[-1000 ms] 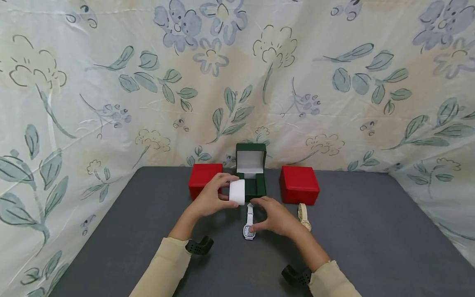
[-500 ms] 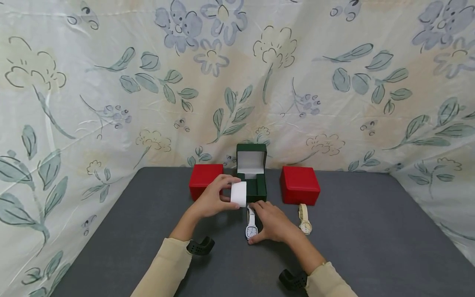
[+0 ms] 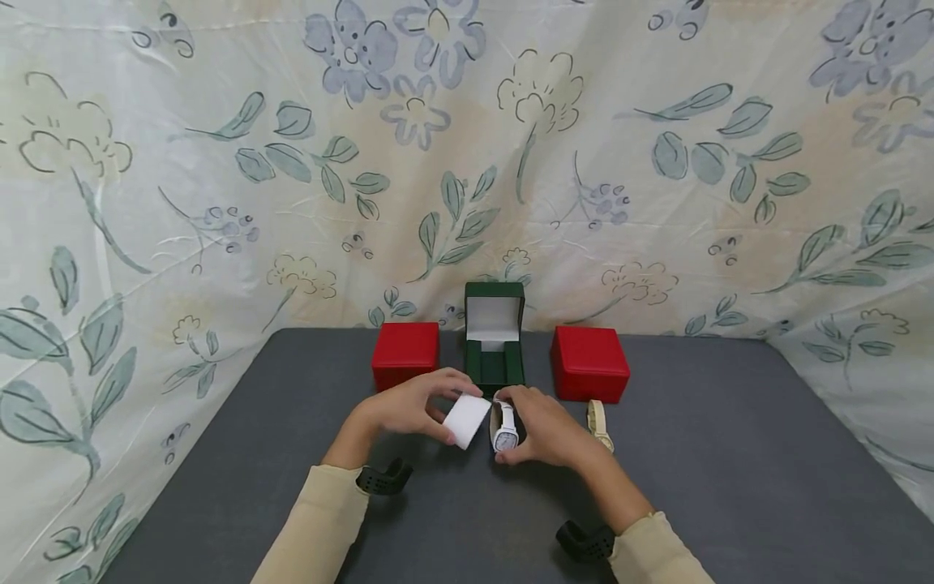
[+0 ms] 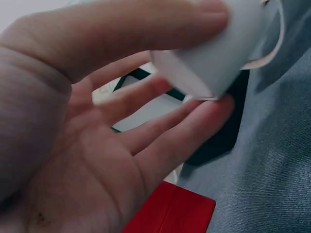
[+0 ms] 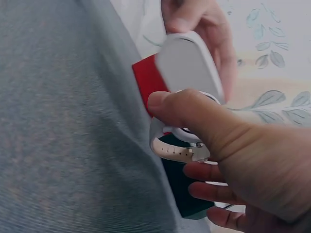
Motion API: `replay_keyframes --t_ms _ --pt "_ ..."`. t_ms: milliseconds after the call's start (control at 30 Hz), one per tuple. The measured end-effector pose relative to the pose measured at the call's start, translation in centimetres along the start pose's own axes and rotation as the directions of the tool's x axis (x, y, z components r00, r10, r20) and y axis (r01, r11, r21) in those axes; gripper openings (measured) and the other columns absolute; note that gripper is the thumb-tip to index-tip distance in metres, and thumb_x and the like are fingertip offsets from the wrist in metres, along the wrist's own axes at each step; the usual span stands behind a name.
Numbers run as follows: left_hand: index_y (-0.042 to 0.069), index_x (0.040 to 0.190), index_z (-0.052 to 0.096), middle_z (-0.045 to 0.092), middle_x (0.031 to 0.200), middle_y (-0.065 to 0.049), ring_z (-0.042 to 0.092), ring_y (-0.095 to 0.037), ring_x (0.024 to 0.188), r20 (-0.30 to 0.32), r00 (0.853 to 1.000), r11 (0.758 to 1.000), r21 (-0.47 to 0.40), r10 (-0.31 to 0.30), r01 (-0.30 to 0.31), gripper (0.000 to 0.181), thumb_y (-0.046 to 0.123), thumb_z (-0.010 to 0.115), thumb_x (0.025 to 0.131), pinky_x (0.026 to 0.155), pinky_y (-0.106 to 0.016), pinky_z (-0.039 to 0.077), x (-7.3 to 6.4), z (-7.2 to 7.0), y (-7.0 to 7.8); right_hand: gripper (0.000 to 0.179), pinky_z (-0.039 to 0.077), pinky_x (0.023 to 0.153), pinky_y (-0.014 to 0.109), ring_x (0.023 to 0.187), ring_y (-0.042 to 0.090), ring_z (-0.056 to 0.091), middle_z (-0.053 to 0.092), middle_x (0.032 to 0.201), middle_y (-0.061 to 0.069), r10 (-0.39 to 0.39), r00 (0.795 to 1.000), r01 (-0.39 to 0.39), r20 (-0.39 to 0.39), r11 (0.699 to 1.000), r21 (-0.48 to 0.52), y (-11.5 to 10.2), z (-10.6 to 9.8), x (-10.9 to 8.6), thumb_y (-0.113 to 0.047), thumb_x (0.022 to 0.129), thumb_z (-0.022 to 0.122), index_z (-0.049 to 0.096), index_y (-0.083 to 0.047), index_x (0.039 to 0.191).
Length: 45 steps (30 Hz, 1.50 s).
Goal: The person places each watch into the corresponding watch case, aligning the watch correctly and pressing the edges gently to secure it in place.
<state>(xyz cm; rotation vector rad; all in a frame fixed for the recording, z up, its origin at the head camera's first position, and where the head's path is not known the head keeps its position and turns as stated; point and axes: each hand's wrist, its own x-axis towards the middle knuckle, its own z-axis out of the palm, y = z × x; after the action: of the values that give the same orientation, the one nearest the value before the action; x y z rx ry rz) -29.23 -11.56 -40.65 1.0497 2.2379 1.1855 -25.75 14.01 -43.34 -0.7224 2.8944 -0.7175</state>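
Observation:
My left hand [image 3: 409, 403] pinches a small white watch cushion [image 3: 467, 421] between thumb and fingers, tilted above the table. Just to its right, my right hand [image 3: 547, 427] holds a white-strapped wristwatch [image 3: 505, 440] by its strap and dial end. The strap is bent into a loop, and its pale inner side with holes shows in the right wrist view. Cushion [image 5: 187, 65] and watch [image 5: 170, 150] are close together; whether they touch, I cannot tell. Behind both hands stands a green watch box [image 3: 493, 365], lid up, with a vacant slot inside.
Closed red boxes stand on either side of the green one: a left red box [image 3: 405, 350] and a right red box [image 3: 589, 358]. A gold-coloured wristwatch [image 3: 597, 420] lies before the right one on the dark grey table [image 3: 715, 470]. Floral cloth [image 3: 452, 203] hangs behind.
The left hand has brought the cushion nearer and tilted it. The right hand has taken hold of the white watch, which lay flat before, and its strap now curves up.

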Motion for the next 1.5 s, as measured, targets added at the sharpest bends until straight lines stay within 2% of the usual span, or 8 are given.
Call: replay_keyframes --t_ms 133,333,500,733,933,1133,1300,1500 --pt "0.019 0.136 0.054 0.045 0.14 0.002 0.044 -0.019 0.122 0.093 0.996 1.0 0.023 0.009 -0.011 0.063 0.014 0.077 0.078 0.088 -0.026 0.055 0.3 0.4 0.4 0.081 0.054 0.088 0.039 0.108 0.017 0.051 0.057 0.128 0.004 -0.013 1.0 0.013 0.006 0.999 0.038 -0.2 -0.8 -0.3 -0.04 0.066 0.086 0.05 -0.015 0.134" --pt "0.023 0.14 0.05 0.045 0.14 0.002 0.045 -0.017 0.121 0.092 0.995 0.999 0.034 0.033 -0.037 0.07 0.008 0.078 0.077 0.088 -0.025 0.055 0.9 1.3 1.0 0.076 0.053 0.081 0.032 0.104 0.016 0.051 0.058 0.123 0.003 -0.086 0.994 0.077 0.07 0.989 0.128 -0.5 -1.8 -0.6 -0.041 0.071 0.083 0.052 -0.009 0.133" --pt "0.022 0.143 0.047 0.044 0.138 0.001 0.045 -0.017 0.121 0.071 0.995 0.996 0.049 0.064 -0.068 0.076 0.003 0.078 0.077 0.087 -0.024 0.055 1.1 1.9 1.4 0.071 0.054 0.08 0.03 0.1 0.015 0.054 0.062 0.117 0.001 -0.126 0.987 0.107 0.099 0.978 0.179 -0.2 -2.1 -0.4 -0.042 0.075 0.08 0.055 -0.007 0.131" --pt "0.021 0.138 0.054 0.043 0.134 0.002 0.043 -0.015 0.12 0.047 0.993 0.983 0.142 0.111 -0.117 0.067 0.009 0.08 0.077 0.085 -0.025 0.055 1.5 2.7 2.2 0.054 0.054 0.067 0.023 0.084 0.012 0.058 0.065 0.101 -0.002 -0.167 0.981 0.133 0.1 0.95 0.282 0.6 -2.1 -0.1 -0.039 0.08 0.077 0.06 -0.011 0.123" --pt "0.024 0.13 0.06 0.047 0.129 0.004 0.046 -0.014 0.115 -0.058 0.992 0.975 0.201 0.109 -0.095 0.06 0.014 0.081 0.075 0.081 -0.023 0.055 1.5 2.9 2.4 0.058 0.054 0.068 0.022 0.087 0.012 0.057 0.066 0.104 -0.001 -0.173 0.983 0.148 0.064 0.946 0.289 0.9 -2.0 0.1 -0.04 0.081 0.076 0.058 -0.01 0.127" --pt "0.027 0.126 0.06 0.046 0.131 0.006 0.046 -0.013 0.113 -0.17 0.977 0.972 0.216 0.129 -0.091 0.057 0.016 0.079 0.074 0.081 -0.023 0.054 1.7 2.9 2.1 0.056 0.056 0.071 0.027 0.084 0.013 0.059 0.067 0.101 -0.002 -0.17 0.985 0.163 -0.013 0.917 0.365 0.9 -1.8 0.2 -0.036 0.081 0.076 0.056 -0.015 0.128" --pt "0.026 0.127 0.058 0.047 0.134 0.007 0.046 -0.012 0.115 -0.153 0.977 0.97 0.214 0.148 -0.114 0.056 0.016 0.078 0.076 0.083 -0.024 0.053 1.8 2.9 2.3 0.051 0.057 0.071 0.028 0.084 0.015 0.061 0.067 0.101 -0.001 -0.183 0.983 0.171 -0.011 0.893 0.417 1.1 -1.9 0.3 -0.033 0.081 0.077 0.057 -0.015 0.125" --pt "0.024 0.127 0.058 0.055 0.13 0.007 0.051 -0.012 0.109 -0.134 0.984 0.974 0.206 0.12 -0.09 0.055 0.017 0.078 0.076 0.083 -0.023 0.054 1.7 3.2 2.3 0.05 0.057 0.072 0.026 0.085 0.014 0.061 0.067 0.103 0.001 -0.196 0.98 0.167 0.019 0.88 0.444 1.2 -1.6 0.2 -0.032 0.083 0.076 0.058 -0.014 0.125"
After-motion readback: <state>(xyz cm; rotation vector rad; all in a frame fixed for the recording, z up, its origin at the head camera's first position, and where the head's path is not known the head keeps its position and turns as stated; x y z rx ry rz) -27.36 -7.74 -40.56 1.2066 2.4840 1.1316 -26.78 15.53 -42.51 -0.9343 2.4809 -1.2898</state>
